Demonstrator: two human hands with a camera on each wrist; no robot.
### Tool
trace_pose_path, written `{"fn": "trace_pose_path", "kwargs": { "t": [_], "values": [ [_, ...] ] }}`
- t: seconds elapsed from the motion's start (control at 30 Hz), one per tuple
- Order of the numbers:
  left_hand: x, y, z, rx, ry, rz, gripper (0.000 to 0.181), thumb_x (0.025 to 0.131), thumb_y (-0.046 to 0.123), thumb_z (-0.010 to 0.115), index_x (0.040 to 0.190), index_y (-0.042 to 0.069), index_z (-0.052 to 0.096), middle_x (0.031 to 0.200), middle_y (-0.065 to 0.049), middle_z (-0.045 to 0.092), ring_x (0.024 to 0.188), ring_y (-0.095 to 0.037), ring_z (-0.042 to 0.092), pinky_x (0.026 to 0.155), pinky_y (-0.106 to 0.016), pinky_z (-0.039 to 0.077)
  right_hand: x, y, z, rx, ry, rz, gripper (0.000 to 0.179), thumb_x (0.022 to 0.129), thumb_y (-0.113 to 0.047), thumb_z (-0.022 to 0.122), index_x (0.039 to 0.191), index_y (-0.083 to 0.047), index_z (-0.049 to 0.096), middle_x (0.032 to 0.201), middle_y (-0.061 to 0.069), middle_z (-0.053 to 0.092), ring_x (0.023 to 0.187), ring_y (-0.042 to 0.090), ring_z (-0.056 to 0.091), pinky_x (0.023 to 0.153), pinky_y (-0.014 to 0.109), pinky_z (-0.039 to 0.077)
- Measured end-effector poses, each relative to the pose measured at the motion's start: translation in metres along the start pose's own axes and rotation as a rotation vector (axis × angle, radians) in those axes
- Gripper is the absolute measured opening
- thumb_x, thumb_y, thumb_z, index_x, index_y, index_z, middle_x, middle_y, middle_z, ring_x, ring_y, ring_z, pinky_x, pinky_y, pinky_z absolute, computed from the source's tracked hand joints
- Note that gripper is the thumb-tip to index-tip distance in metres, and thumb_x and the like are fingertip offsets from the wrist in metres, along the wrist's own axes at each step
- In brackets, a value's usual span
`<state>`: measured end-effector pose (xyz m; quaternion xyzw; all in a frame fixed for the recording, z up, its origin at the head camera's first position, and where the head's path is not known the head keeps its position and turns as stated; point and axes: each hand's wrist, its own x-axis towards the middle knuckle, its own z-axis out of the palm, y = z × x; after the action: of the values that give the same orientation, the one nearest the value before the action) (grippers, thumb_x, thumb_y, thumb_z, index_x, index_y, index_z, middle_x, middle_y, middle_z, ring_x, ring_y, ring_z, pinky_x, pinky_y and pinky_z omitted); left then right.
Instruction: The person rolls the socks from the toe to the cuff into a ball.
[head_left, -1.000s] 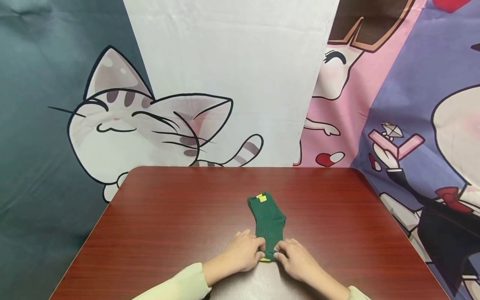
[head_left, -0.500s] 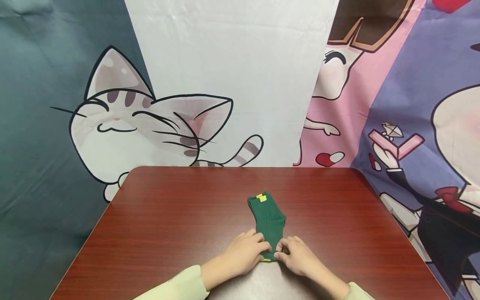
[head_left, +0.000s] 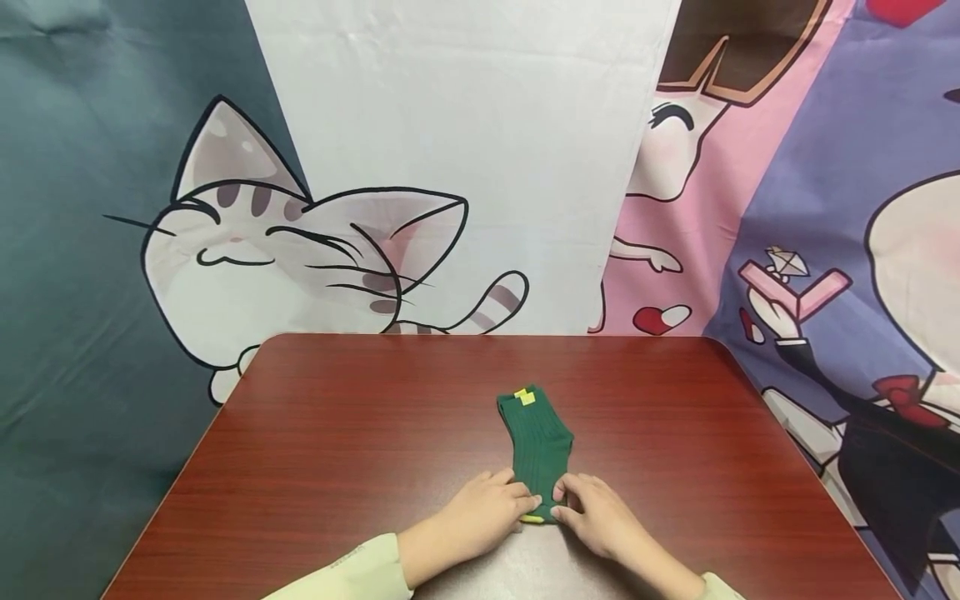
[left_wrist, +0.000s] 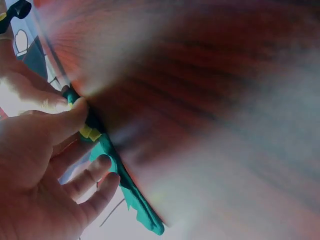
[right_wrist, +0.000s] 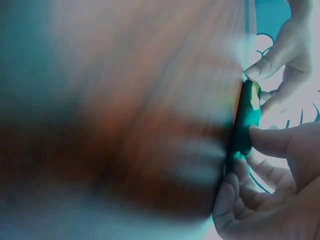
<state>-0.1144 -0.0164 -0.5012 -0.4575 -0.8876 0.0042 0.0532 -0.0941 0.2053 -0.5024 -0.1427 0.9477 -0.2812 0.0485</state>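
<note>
Green ribbed socks (head_left: 542, 437), lying one over the other, stretch away from me on the table. A yellow label (head_left: 527, 398) marks their far end, and a yellow patch (head_left: 532, 519) shows at the near end. My left hand (head_left: 483, 510) holds the near end from the left, its index finger lying across the fabric. In the left wrist view the thumb (left_wrist: 72, 120) presses the rolled-looking near edge, while the other fingers spread loosely beside it. My right hand (head_left: 600, 518) pinches the near right corner; in the right wrist view its thumb (right_wrist: 267, 141) is against the green fabric.
The reddish-brown wooden table (head_left: 337, 417) extends on both sides of the socks, with rounded far corners. Behind it hangs a cartoon-printed cloth backdrop (head_left: 480, 150) with a striped cat. Pale sleeves (head_left: 360, 571) cover the forearms.
My left fingers have slid right over the socks' near end and settled slightly lower. The right hand keeps its pinch with a small shift. The socks lie almost where they were.
</note>
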Motion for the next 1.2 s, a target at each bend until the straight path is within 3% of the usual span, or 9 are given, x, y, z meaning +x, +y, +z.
{"fn": "trace_pose_path", "kwargs": {
  "t": [0.17,0.33,0.47,0.73,1.2],
  "values": [
    [-0.001,0.0,-0.003,-0.018,-0.028,0.016,0.045,0.092,0.042,0.071,0.135,0.027,0.067,0.119,0.014,0.067,0.101,-0.006,0.054,0.073,-0.022,0.049,-0.006,0.002,0.001,-0.008,0.034,-0.075,0.025,0.083,-0.016,0.082,0.102,-0.026,0.07,0.084,-0.014,0.053,0.077,0.002,0.046,0.064,0.024,0.041],
    [-0.001,-0.003,-0.005,-0.066,-0.062,0.021,0.046,0.095,0.041,0.068,0.137,0.024,0.064,0.123,0.013,0.064,0.106,-0.005,0.053,0.079,-0.021,0.049,-0.011,0.006,0.0,-0.052,0.062,-0.163,0.033,0.078,-0.017,0.086,0.108,-0.024,0.076,0.09,-0.018,0.056,0.081,0.002,0.043,0.066,0.022,0.04],
    [-0.003,-0.004,-0.007,-0.12,-0.099,0.019,0.047,0.096,0.04,0.067,0.14,0.023,0.062,0.128,0.013,0.062,0.111,-0.007,0.053,0.083,-0.025,0.051,-0.011,0.008,-0.001,-0.071,0.04,-0.195,0.036,0.078,-0.022,0.086,0.113,-0.023,0.077,0.093,-0.019,0.057,0.083,0.001,0.042,0.066,0.021,0.04],
    [-0.004,-0.006,-0.011,-0.164,-0.135,0.027,0.051,0.096,0.042,0.066,0.143,0.023,0.058,0.131,0.012,0.06,0.109,-0.007,0.052,0.085,-0.024,0.05,-0.007,0.01,0.0,-0.134,0.056,-0.241,0.03,0.077,-0.026,0.087,0.106,-0.023,0.079,0.094,-0.018,0.061,0.085,0.0,0.048,0.07,0.025,0.047],
    [0.006,0.004,-0.009,-0.004,-0.105,-0.02,0.039,0.093,0.044,0.071,0.127,0.024,0.07,0.112,0.013,0.063,0.091,-0.005,0.048,0.07,-0.019,0.047,-0.002,0.009,0.002,-0.155,0.077,-0.255,0.019,0.082,-0.025,0.083,0.101,-0.021,0.078,0.09,-0.017,0.061,0.079,-0.002,0.046,0.066,0.023,0.046]
  ]
}}
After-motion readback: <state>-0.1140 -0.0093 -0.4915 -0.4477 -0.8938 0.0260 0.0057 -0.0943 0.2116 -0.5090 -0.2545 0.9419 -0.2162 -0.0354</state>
